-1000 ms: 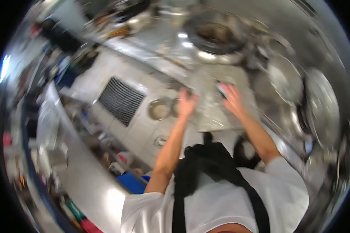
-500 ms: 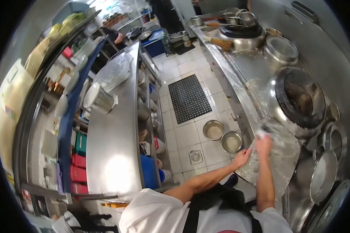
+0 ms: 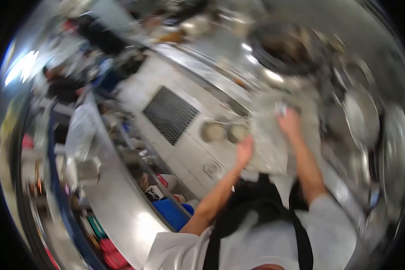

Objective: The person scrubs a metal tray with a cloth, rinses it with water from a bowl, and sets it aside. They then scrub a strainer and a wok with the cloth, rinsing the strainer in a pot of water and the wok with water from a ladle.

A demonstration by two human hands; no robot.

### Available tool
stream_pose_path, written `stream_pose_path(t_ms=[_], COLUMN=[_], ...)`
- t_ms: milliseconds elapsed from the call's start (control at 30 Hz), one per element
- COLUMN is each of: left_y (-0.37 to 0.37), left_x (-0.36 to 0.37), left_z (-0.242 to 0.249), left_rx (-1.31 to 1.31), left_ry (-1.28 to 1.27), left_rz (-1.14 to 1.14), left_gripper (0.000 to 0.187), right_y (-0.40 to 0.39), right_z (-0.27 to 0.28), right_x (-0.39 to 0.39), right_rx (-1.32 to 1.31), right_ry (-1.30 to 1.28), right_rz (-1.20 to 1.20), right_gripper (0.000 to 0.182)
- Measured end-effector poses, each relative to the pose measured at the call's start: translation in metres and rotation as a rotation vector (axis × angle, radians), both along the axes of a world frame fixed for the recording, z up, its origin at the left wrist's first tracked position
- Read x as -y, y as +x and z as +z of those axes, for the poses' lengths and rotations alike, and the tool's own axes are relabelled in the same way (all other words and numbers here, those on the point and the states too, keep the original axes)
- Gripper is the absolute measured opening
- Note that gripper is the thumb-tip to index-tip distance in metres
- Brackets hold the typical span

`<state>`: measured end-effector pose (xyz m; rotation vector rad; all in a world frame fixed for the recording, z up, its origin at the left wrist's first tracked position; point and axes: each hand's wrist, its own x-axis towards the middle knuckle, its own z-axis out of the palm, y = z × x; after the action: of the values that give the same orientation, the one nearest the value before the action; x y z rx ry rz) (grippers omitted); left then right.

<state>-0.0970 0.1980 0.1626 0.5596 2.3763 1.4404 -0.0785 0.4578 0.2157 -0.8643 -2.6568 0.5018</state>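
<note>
One board (image 3: 269,146) lies before us, beside a round burner (image 3: 285,47). Our left hand (image 3: 245,151) is at the board's left edge, its grip unclear; over it, our right hand (image 3: 291,122) is closed on a small thing (image 3: 281,109) too blurred to read.

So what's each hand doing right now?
Left hand: too blurred to tell whether it's open or closed.
Right hand: closed on a small pale object, too blurred to name.

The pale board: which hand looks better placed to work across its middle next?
Probably the right hand: it is already over the pale board and seems to hold a small item, too blurred to identify. The left hand is only by the board's left edge.
</note>
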Motion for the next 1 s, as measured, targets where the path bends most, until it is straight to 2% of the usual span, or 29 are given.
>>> stream_pose_path(t_ms=[33,67,100,133,167,200,233,267,300,333,400,433,500,567,600,667,700,733,800,833,900,933,1000], left_y=[0.004,0.001,0.006,0.011,0.015,0.012,0.007,0.004,0.003,0.0,0.002,0.0,0.003,0.002,0.0,-0.007,-0.008,-0.01,-0.01,-0.003,-0.005,-0.007,-0.009], left_x=[0.011,0.014,0.01,0.005,-0.004,-0.008,-0.008,0.001,0.005,0.008,0.019,0.023,0.007,-0.002,0.003,0.007,0.012,0.017,0.008,0.004,-0.005,0.0,0.009], left_z=[0.007,0.033,0.032,0.041,0.045,0.034,0.016,0.005,0.032,0.036,0.04,0.036,0.023,0.022,0.019,0.015,0.015,0.016,0.018,0.017,0.015,0.013,-0.031], left_rx=[0.064,0.29,0.229,0.257,0.28,0.304,0.364,0.416,0.433,0.437,0.407,0.402,0.275,0.364,0.437,0.462,0.453,0.442,0.388,0.359,0.402,0.439,0.13], left_ry=[0.06,-0.062,0.064,0.059,0.067,0.069,0.08,0.07,0.016,0.016,0.049,0.043,0.058,0.13,0.175,0.227,0.212,0.195,0.177,0.144,0.191,0.221,0.191], left_rz=[-0.004,-0.018,0.038,0.05,0.087,0.056,0.058,0.066,0.075,0.091,0.08,0.085,0.094,0.072,0.05,0.073,0.082,0.086,0.103,0.118,0.102,0.109,0.035], left_gripper=[0.051,0.056,0.063,0.066,0.069,0.069,0.069,0.069,0.068,0.068,0.068,0.068,0.067,0.067,0.066,0.065,0.065,0.064,0.063,0.063,0.061,0.06,0.055], right_y=[0.026,0.046,0.049,0.033,0.017,-0.004,-0.016,-0.015,-0.018,-0.029,-0.015,-0.021,-0.033,-0.068,-0.06,-0.064,-0.061,-0.052,-0.043,-0.044,-0.026,-0.02,-0.017], right_z=[-0.009,0.03,0.009,0.002,-0.024,-0.012,0.002,0.007,0.009,0.012,0.008,0.007,0.015,-0.008,-0.004,0.012,0.004,0.01,0.035,0.02,0.003,0.004,-0.001], right_x=[-0.053,-0.074,-0.084,-0.048,-0.008,0.047,0.086,0.082,0.068,0.045,-0.048,-0.037,-0.018,0.052,0.05,0.022,-0.02,-0.024,-0.031,0.011,0.095,0.122,0.089], right_rx=[0.059,0.12,0.125,0.037,0.004,-0.07,-0.091,-0.079,-0.004,0.068,0.065,0.063,0.05,0.032,0.041,0.045,0.111,0.105,0.209,0.121,-0.003,-0.033,0.089], right_ry=[-0.024,-0.101,-0.197,-0.331,-0.07,-0.043,0.211,0.196,0.089,-0.002,-0.437,-0.445,-0.21,0.107,0.097,-0.131,-0.222,-0.222,-0.286,0.086,0.291,0.111,-0.173], right_rz=[-0.079,-0.282,-0.357,-0.458,-0.296,-0.124,0.141,0.129,0.101,0.091,-0.25,-0.246,-0.326,0.089,0.08,0.11,-0.083,-0.074,-0.218,-0.166,0.007,0.138,0.153], right_gripper=[0.044,0.042,0.041,0.038,0.032,0.027,0.026,0.026,0.026,0.026,0.027,0.027,0.026,0.027,0.027,0.03,0.036,0.036,0.044,0.044,0.041,0.038,0.034])
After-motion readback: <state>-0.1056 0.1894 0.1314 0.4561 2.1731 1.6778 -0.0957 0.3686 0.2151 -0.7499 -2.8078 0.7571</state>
